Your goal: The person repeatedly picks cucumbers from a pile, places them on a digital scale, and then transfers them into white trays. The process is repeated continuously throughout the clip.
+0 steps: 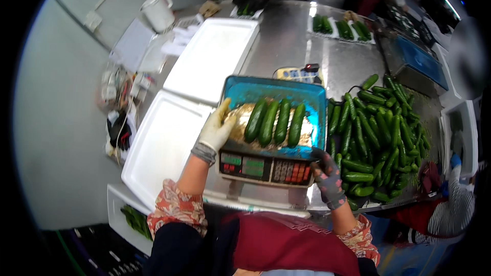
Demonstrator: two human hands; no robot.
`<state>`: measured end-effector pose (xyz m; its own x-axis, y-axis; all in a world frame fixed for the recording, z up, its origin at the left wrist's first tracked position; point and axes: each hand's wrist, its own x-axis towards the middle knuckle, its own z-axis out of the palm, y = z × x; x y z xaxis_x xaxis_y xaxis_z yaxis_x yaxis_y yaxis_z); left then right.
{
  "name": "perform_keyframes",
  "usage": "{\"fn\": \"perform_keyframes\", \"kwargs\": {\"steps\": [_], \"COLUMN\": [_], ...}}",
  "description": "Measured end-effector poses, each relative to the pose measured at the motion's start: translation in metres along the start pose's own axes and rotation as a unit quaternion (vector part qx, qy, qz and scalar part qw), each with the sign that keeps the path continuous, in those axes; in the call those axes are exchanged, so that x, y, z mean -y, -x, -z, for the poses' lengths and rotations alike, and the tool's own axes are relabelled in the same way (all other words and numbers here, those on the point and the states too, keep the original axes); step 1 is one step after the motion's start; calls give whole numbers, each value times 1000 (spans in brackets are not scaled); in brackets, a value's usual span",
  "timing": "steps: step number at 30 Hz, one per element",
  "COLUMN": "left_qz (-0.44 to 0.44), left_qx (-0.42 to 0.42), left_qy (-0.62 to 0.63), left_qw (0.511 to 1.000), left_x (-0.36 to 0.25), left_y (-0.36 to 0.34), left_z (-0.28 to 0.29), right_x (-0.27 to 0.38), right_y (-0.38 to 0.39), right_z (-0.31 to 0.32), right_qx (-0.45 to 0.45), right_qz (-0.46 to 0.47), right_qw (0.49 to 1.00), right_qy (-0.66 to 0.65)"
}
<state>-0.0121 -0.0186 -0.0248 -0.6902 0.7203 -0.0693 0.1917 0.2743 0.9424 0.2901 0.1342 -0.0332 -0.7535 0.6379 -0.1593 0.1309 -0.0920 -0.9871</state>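
Several green cucumbers (282, 122) lie side by side, roughly upright in the picture, on the blue, worn tray (274, 85) of a weighing scale (254, 169). At the tray's left edge is my left hand (217, 129), in a pale glove with yellowish fingertips. Its thumb and fingers are apart, and nothing is between them. My right hand (328, 181), in a dark grey patterned glove, is by the scale's near right corner with its fingers apart and holding nothing. Just right of it, a large heap of loose cucumbers (381, 135) covers the metal table.
Two white foam boxes or lids (214, 56) (158, 143) lie left of the scale. Packed cucumber trays (343, 29) sit at the far right, near another scale (420, 61). Co-workers stand at the far side and right; one gloved hand (258, 1) touches a tray. A white jug (158, 11) stands far left.
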Motion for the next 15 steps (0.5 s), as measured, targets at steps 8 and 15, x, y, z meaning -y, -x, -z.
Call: {"fn": "perform_keyframes", "kwargs": {"steps": [8,15], "left_qz": [27,69], "left_qx": [-39,-41], "left_qy": [100,131], "left_qw": [994,988], "left_x": [3,3], "left_y": [28,36], "left_z": [28,29], "right_x": [-14,-6], "right_y": [13,5], "right_z": [1,-9], "right_qx": [-8,-5], "right_qz": [12,-29], "right_qw": [998,998], "right_qy": [-60,-60]}}
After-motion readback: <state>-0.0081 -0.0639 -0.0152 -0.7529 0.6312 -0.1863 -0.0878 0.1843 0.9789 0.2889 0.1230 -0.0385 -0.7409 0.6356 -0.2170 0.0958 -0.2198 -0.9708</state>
